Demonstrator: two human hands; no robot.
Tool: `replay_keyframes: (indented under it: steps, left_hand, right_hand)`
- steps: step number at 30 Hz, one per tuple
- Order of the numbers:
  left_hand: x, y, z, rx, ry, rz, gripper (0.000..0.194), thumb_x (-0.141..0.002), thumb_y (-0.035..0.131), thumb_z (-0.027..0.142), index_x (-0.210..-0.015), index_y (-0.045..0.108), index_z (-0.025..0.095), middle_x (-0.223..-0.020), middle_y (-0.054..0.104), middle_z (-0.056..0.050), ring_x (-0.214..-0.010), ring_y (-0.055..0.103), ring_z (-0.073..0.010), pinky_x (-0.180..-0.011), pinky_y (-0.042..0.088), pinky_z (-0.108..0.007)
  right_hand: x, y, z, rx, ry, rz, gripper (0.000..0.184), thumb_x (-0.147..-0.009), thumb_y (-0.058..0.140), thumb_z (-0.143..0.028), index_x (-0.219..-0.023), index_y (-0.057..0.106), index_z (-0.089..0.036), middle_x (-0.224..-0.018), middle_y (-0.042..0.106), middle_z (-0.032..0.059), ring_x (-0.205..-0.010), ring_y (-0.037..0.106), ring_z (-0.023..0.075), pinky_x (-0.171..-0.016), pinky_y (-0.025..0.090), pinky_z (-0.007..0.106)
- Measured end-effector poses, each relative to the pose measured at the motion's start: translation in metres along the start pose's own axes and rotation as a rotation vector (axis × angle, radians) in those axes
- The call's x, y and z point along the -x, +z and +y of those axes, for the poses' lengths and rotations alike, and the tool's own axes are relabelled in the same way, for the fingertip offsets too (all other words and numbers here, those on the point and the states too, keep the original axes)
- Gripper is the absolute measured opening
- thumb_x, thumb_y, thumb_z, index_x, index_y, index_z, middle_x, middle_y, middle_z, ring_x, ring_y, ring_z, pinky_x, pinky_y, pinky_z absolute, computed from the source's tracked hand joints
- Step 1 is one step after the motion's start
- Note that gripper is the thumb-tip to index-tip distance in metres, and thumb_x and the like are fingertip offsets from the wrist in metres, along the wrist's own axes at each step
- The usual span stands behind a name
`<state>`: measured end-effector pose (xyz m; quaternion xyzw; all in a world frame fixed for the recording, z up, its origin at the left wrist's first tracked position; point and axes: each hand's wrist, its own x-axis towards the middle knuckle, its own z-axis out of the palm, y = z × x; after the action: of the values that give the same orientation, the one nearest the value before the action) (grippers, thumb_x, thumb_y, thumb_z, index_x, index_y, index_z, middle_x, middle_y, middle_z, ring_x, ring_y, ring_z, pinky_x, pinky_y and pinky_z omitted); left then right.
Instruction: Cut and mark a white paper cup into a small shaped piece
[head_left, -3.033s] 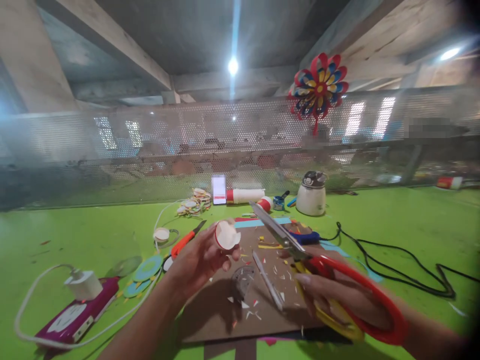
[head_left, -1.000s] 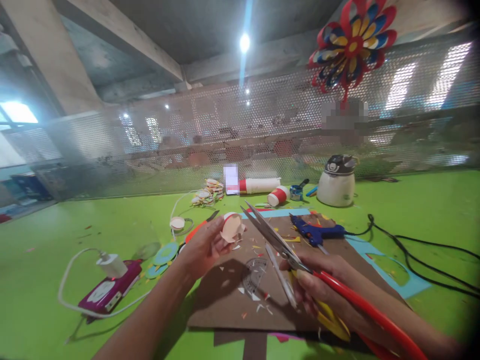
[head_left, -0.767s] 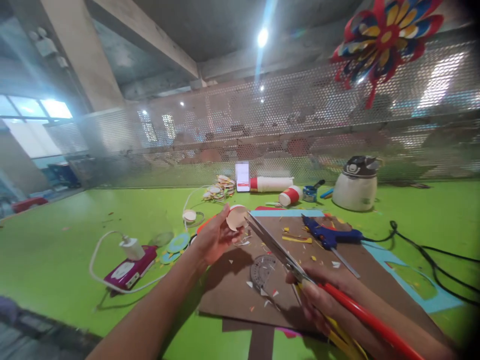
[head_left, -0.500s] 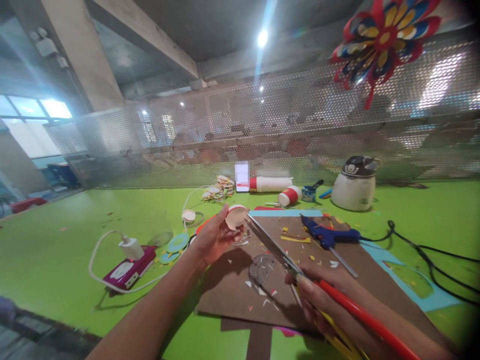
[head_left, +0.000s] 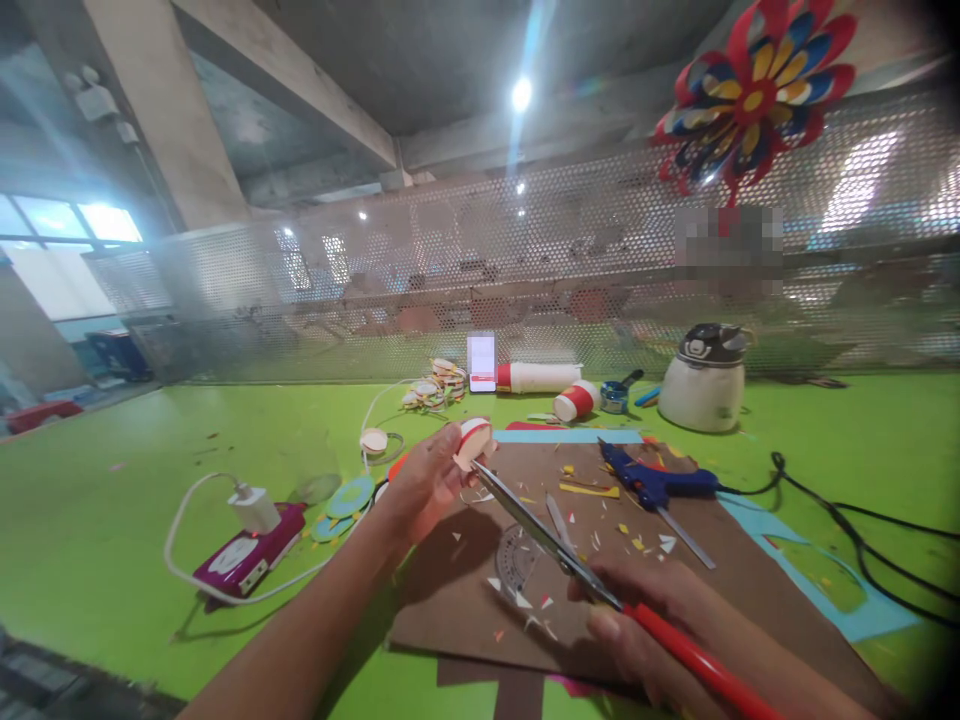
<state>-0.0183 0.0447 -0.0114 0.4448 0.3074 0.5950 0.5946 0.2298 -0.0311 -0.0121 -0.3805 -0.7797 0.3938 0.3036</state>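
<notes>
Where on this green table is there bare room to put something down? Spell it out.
Bare, bar specks: the green table between purple power strip and mesh screen; also right of the white bottle, beyond the black cable. Crowded: the brown board, with scraps, protractor and glue gun, beneath the scissors.

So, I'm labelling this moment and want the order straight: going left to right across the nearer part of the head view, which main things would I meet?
Purple power strip, pale teal discs, left hand, red-banded paper piece, scissors, right hand.
</notes>
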Motion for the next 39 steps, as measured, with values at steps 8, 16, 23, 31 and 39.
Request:
replay_keyframes:
  steps: [8,16,23,31,39]
  left_hand:
    - [0.007,0.014,0.012,-0.146,0.352,0.082,0.058,-0.069,0.083,0.020,-0.123,0.061,0.020,-0.103,0.071,-0.007,-0.094,0.063,-0.0173,-0.078,0.047,-0.025]
    - [0.008,0.014,0.011,0.218,-0.003,-0.053,0.034,-0.089,0.060,0.037,-0.108,0.066,0.009,-0.095,0.071,-0.016,-0.075,0.065,-0.0156,-0.065,0.051,-0.023]
    - [0.004,0.010,0.007,0.237,-0.084,-0.055,0.035,-0.090,0.058,0.042,-0.100,0.068,0.009,-0.085,0.072,-0.015,-0.070,0.066,-0.0159,-0.061,0.052,-0.023]
    - [0.003,0.002,0.000,0.165,-0.044,-0.010,0.044,-0.078,0.073,0.045,-0.101,0.073,0.008,-0.093,0.073,-0.012,-0.082,0.066,-0.0187,-0.071,0.053,-0.027]
    - [0.003,0.000,-0.003,0.084,0.004,-0.072,0.045,-0.075,0.075,0.045,-0.101,0.073,0.008,-0.093,0.070,-0.013,-0.082,0.062,-0.0192,-0.074,0.050,-0.030]
  right_hand:
    - [-0.008,-0.001,0.016,-0.094,0.140,0.255,0.053,-0.084,0.050,-0.068,-0.099,0.067,-0.020,-0.063,0.058,0.0021,-0.054,0.051,0.0157,-0.047,0.040,0.026]
    - [-0.009,-0.002,0.018,-0.134,0.182,0.095,0.045,-0.087,0.051,-0.064,-0.090,0.065,-0.022,-0.056,0.053,-0.0007,-0.051,0.051,0.0154,-0.049,0.042,0.026]
    - [-0.009,-0.004,0.012,-0.127,0.136,0.041,0.043,-0.089,0.049,-0.061,-0.090,0.066,-0.022,-0.061,0.057,0.0019,-0.055,0.051,0.0162,-0.051,0.042,0.027]
    - [-0.007,0.008,0.016,-0.132,0.159,0.030,0.066,-0.082,0.043,-0.077,-0.096,0.068,-0.018,-0.059,0.051,-0.0011,-0.047,0.041,0.0090,-0.044,0.033,0.021]
    - [-0.005,0.008,0.014,-0.141,0.150,0.007,0.066,-0.080,0.043,-0.079,-0.093,0.068,-0.019,-0.057,0.048,-0.0020,-0.047,0.041,0.0096,-0.042,0.032,0.021]
